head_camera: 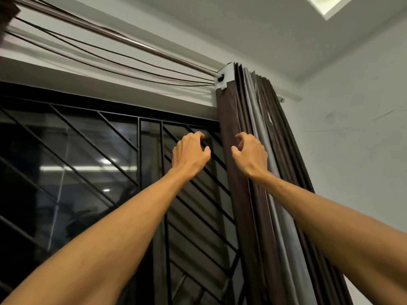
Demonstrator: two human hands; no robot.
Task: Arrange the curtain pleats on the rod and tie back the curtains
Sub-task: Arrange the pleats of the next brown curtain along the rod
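A dark brown curtain (240,194) with grey lining hangs bunched in tight pleats at the right end of a metal rod (123,38). My right hand (250,154) is raised against the front pleats, fingers curled and apart, with no fabric visibly gripped. My left hand (190,151) hovers just left of the curtain's edge, in front of the window, fingers curled and holding nothing. Another bit of dark curtain (7,13) shows at the top left corner.
A dark window with a black diagonal metal grille (88,150) fills the left and centre. Several thin dark cords (110,60) run under the rod to a white bracket (225,78). A white wall (352,139) stands on the right, the ceiling above.
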